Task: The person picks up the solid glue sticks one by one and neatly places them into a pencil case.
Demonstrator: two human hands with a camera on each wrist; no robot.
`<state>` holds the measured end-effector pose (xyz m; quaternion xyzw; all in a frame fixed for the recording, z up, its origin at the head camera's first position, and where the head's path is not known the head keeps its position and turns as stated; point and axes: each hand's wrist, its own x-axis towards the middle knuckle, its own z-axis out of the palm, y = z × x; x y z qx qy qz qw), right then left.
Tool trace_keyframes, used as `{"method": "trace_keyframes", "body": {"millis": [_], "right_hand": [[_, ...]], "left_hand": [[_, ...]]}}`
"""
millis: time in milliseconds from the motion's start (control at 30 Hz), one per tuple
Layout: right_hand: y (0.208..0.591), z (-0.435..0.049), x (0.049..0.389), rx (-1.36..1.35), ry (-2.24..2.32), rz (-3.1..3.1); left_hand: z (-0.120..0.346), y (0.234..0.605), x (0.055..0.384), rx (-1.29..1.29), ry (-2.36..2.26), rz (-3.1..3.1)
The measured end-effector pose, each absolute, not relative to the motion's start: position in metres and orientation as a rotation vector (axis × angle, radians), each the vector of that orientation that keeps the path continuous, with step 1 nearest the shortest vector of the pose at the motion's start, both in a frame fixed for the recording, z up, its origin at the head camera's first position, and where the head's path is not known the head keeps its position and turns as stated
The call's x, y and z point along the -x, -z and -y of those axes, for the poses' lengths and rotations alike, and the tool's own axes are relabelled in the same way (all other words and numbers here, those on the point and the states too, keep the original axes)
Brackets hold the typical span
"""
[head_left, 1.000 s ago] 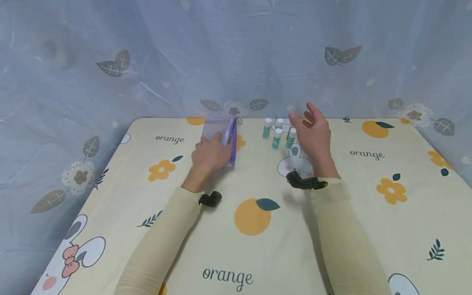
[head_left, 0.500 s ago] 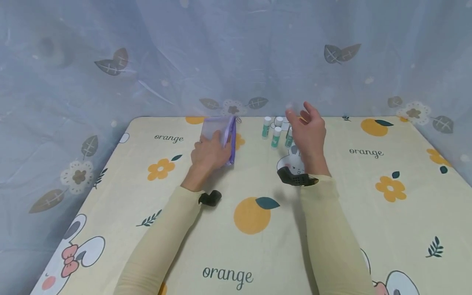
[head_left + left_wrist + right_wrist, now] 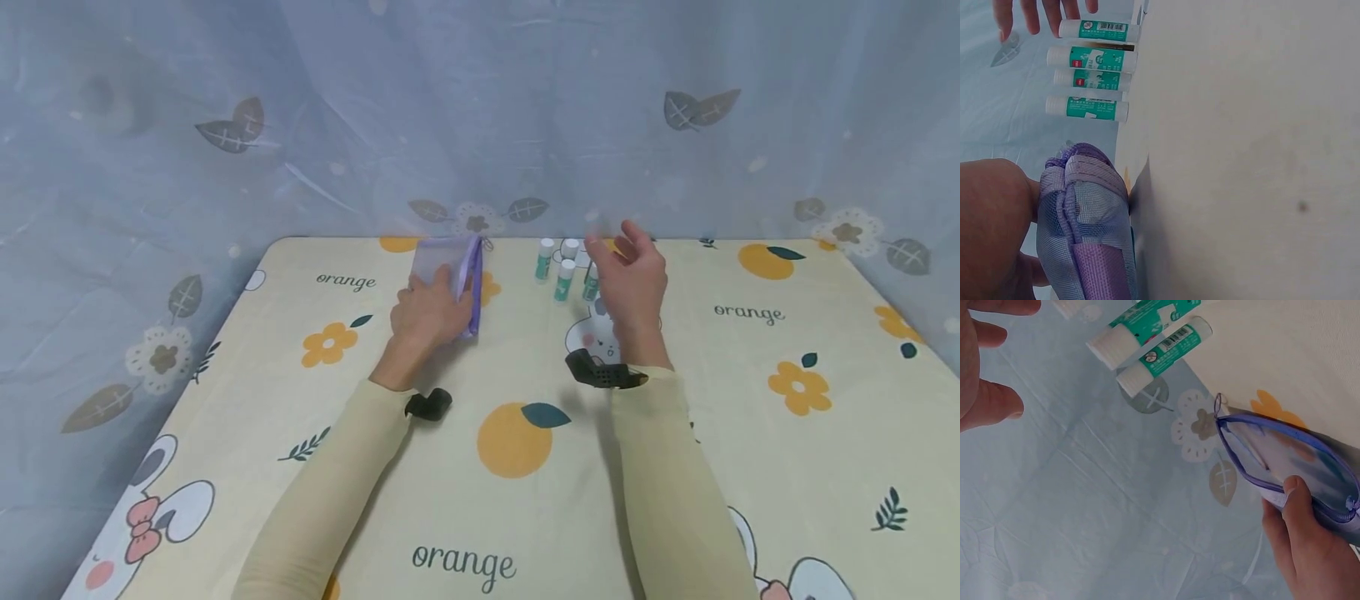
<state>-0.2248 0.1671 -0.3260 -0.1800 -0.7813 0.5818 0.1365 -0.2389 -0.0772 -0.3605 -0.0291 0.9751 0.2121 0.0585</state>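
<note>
Pouch of purple-edged translucent mesh (image 3: 437,255) runs twelve-to-six o'clock, mouth toward three; only right wrist view shows inside. Left hand (image 3: 429,313) pinches it; right hand (image 3: 637,282) spreads.

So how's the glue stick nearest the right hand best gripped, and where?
Probably round the labelled body of that glue stick, from the right: it stands upright, slim and cylindrical, and the other glue sticks are all to its left.

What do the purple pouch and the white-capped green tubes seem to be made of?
The purple pouch looks like sheer, soft synthetic mesh, perhaps nylon or polyester: a fine grid shows in its wall. Its edging looks like matte woven fabric tape.

The white-capped tubes seem to be hard plastic, judging by their smooth, rigid look; their green labels could be paper or film.
</note>
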Motion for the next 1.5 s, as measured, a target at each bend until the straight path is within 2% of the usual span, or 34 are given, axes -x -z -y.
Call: {"method": "trace_keyframes", "body": {"millis": [700,1500], "right_hand": [[0.342,-0.169,0.226,0.704,-1.626,2.255],[0.358,-0.166,0.232,0.722,-1.562,2.278]], "left_hand": [[0.078,0.36,0.237,0.083,-0.632,-2.947],[0.079,0.361,0.238,0.073,-0.631,-2.958]]}}
